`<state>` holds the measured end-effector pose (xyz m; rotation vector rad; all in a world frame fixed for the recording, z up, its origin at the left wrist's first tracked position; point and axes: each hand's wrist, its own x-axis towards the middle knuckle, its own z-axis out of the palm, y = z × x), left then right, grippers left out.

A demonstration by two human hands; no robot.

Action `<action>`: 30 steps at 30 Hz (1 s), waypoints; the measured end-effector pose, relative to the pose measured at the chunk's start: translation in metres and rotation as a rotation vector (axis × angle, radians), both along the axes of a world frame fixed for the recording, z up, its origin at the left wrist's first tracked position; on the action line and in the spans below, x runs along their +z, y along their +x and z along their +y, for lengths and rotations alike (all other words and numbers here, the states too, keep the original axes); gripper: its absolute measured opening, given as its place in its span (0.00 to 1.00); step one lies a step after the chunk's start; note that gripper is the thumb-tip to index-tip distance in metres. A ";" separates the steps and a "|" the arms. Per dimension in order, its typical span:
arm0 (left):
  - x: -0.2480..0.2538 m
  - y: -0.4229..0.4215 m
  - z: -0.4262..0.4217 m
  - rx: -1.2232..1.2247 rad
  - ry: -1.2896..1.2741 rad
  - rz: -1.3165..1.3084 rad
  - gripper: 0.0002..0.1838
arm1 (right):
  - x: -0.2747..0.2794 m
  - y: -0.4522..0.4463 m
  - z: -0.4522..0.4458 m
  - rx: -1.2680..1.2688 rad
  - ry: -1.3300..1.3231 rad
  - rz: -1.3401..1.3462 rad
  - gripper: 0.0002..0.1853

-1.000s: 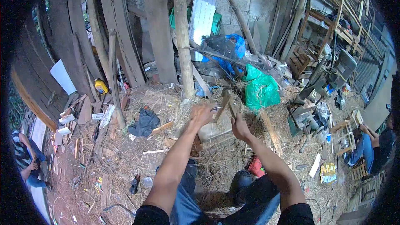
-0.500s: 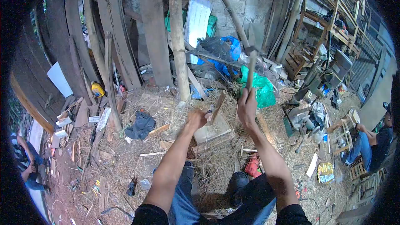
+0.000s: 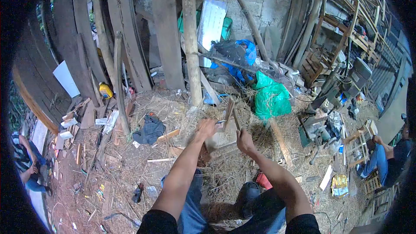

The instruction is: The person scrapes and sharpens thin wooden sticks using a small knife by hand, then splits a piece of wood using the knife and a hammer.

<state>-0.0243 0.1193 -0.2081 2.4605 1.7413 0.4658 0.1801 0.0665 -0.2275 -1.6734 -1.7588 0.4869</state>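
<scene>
My right hand (image 3: 246, 142) is wrapped round the wooden handle of a hammer (image 3: 236, 120), held low in front of me. The hammer's head end is at the top of a short piece of wood (image 3: 228, 110); whether they touch I cannot tell. My left hand (image 3: 206, 129) is closed beside that wood, on a small thing with a bluish, shiny end that I cannot make out. Below both hands a flat wooden block (image 3: 221, 139) lies on the straw-covered ground, partly hidden by my hands.
A green plastic bag (image 3: 272, 99) and a wooden post (image 3: 190, 60) stand ahead. A dark cloth (image 3: 149, 130) lies to the left. Something red (image 3: 263, 180) is near my right leg. One person (image 3: 30, 164) sits at far left, another (image 3: 379, 160) at far right by a wooden frame.
The hammer has swung down and left from its raised position to the upright piece of wood. My left hand has stayed beside the wood. The view has shifted slightly.
</scene>
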 end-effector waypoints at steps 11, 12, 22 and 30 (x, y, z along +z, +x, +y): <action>0.015 0.006 -0.001 0.040 -0.079 -0.009 0.19 | 0.032 0.001 0.001 -0.042 0.095 0.129 0.13; -0.002 0.004 0.005 0.035 -0.093 -0.004 0.19 | -0.022 0.019 0.008 0.172 0.184 -0.051 0.13; -0.014 0.011 0.016 0.078 -0.211 0.049 0.18 | -0.023 0.032 0.022 -0.045 -0.166 -0.058 0.18; 0.014 0.025 0.011 0.127 -0.328 -0.056 0.17 | -0.109 0.112 0.033 0.573 -0.038 -0.871 0.08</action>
